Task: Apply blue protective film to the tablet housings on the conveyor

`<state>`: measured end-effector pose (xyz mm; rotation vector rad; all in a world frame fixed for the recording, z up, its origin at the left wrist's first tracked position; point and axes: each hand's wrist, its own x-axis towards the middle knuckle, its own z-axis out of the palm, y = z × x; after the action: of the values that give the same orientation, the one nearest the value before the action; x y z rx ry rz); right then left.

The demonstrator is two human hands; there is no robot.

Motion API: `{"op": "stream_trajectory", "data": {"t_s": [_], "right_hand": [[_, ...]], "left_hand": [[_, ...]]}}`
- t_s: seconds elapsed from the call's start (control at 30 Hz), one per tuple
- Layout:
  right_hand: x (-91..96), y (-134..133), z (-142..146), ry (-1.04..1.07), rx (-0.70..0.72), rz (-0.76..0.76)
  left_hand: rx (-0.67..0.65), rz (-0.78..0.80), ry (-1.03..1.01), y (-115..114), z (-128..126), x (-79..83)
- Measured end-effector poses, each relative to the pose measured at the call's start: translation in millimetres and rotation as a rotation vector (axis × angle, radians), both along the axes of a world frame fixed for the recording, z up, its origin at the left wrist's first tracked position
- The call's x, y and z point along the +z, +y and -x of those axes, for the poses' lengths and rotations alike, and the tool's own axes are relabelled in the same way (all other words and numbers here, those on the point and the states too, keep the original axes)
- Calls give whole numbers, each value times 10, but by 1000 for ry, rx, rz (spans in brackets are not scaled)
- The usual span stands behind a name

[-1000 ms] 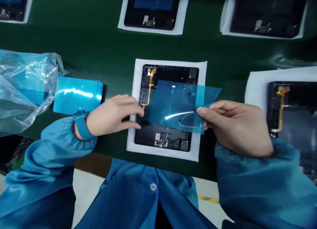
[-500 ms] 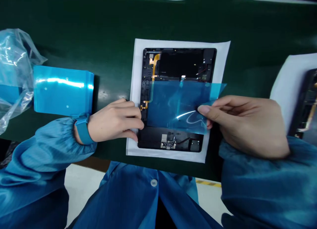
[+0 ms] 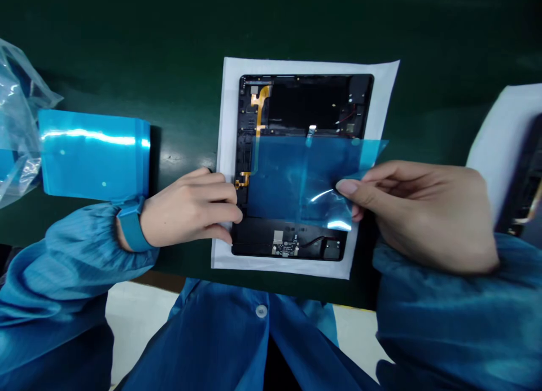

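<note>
An opened tablet [image 3: 313, 106] lies on white paper [image 3: 385, 80], its inner parts and an orange flex cable [image 3: 259, 114] showing. Over its middle and lower half spreads a clear blue film sheet [image 3: 279, 179], whose right corner sticks out past the tablet's side. My right hand [image 3: 423, 210] pinches that sheet at its right edge between thumb and fingers. At the tablet's lower left edge is my left hand [image 3: 195, 207], closed with bent fingers and thumb against the rim. Whether the whole film touches the tablet, I cannot tell.
A stack of shiny blue film sheets [image 3: 93, 159] lies at the left, beside a clear plastic bag [image 3: 25, 126] with blue contents. At the right edge, another tablet [image 3: 525, 182] rests on white paper [image 3: 486, 131]. The table [image 3: 178, 35] is dark green.
The view has shifted slightly, so the stack and bag appear farther left. Both hands keep their grips; the film's lower right part shows a new bright reflection.
</note>
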<state>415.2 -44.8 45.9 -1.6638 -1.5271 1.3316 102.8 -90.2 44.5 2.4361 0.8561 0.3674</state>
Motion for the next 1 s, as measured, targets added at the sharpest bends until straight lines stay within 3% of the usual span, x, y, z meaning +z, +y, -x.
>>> {"op": "stream_trajectory", "data": {"t_s": [1.0], "right_hand": [[40,67,27,-42,4,163]], "left_hand": [[-1,17,-3,6,8,12]]}}
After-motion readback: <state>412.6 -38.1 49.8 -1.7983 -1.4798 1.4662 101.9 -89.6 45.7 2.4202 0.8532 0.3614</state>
